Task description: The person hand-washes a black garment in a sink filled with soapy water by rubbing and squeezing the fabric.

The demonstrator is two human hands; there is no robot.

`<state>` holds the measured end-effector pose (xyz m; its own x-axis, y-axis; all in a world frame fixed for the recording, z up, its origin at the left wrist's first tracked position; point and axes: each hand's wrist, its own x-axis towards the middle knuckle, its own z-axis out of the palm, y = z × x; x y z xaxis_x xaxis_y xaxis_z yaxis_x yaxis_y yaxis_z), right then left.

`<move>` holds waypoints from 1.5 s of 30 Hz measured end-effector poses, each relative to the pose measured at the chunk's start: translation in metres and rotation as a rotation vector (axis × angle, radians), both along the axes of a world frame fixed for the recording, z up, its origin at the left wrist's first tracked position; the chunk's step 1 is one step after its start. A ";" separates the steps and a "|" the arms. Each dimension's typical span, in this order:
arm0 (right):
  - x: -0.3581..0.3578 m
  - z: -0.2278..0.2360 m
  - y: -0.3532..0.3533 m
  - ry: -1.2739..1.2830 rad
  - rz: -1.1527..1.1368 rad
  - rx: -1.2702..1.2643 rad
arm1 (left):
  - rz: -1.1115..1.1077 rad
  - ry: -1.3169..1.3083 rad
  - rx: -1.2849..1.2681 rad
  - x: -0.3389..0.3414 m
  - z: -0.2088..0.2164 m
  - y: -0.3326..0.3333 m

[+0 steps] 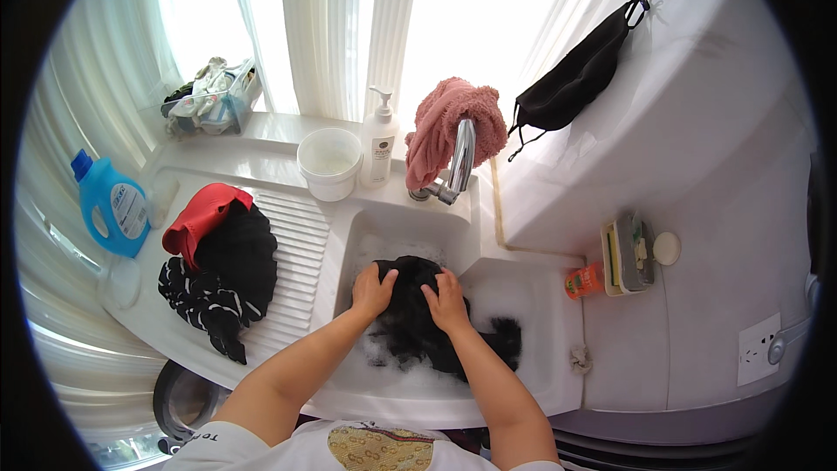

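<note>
Both hands are at a wet black garment (pixel 408 303) in a white sink (pixel 558 331) with soapy water and foam. My left hand (pixel 373 291) grips its left side, thumb on top and fingers partly hidden. At the garment's right side my right hand (pixel 447 301) holds a bunch of the cloth in the same way. The garment's upper part is lifted toward me between the hands. Its lower part lies in the suds, and one end spreads to the right below my right forearm. What kind of garment it is, I cannot tell.
A chrome faucet (pixel 463 155) draped with a pink towel (pixel 453 122) rises behind the sink. Left, a ribbed washboard (pixel 292 240) adjoins piled red and black clothes (pixel 235 253) and a blue detergent jug (pixel 118 209). A white bucket (pixel 330 161) and pump bottle (pixel 378 144) stand behind.
</note>
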<state>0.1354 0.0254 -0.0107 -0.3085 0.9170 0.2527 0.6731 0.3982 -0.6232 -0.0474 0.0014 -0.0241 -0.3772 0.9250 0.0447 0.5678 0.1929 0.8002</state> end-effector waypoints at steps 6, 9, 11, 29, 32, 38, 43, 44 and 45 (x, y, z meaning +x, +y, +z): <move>-0.029 -0.043 -0.001 -0.581 0.087 -0.242 | -0.195 0.435 -0.411 0.020 -0.037 0.010; -0.038 -0.039 0.022 -0.715 0.091 -0.460 | -0.221 0.315 -0.558 0.011 -0.045 0.032; -0.046 -0.044 0.041 -0.750 0.070 -0.594 | -0.201 0.218 -0.560 -0.003 -0.069 0.046; -0.080 0.016 -0.036 0.492 -0.051 -0.057 | 0.298 -1.616 -0.483 -0.003 0.015 0.014; -0.067 -0.001 -0.006 0.476 -0.380 -0.198 | 0.354 -1.346 -0.420 0.033 0.051 0.002; -0.082 0.015 -0.046 0.496 -0.090 0.010 | 0.402 -1.553 -0.491 0.000 0.014 0.005; -0.044 -0.024 0.015 0.301 -0.299 -0.020 | 0.205 -1.464 -0.474 0.030 0.059 0.003; -0.031 -0.036 0.033 0.321 -0.312 -0.294 | 0.185 -1.390 -0.461 0.031 0.059 0.008; -0.027 -0.036 0.041 0.291 -0.244 -0.153 | 0.168 -1.315 -0.445 0.030 0.056 0.013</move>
<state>0.1085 0.0668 -0.0466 -0.0125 0.9882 0.1527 0.5233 0.1366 -0.8412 -0.0175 0.0143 0.0317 -0.0195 0.7077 -0.7062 -0.5966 0.5586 0.5762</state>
